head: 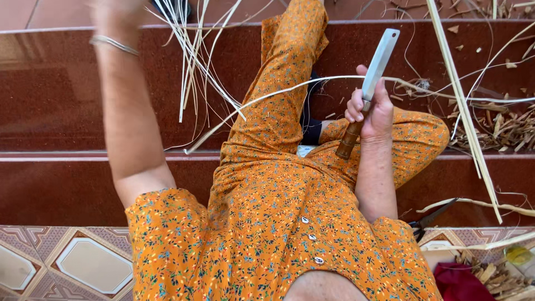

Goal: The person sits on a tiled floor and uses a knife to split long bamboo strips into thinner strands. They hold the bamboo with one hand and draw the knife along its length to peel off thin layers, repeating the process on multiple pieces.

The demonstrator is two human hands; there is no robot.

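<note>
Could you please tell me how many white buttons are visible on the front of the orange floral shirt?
3, in a short slanted line down the shirt front: upper button, middle button, lowest button. Folds may hide more.

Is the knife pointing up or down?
Up. The right hand grips the knife by its brown wooden handle, and the flat pale blade rises above the fist, leaning a little to the right.
</note>
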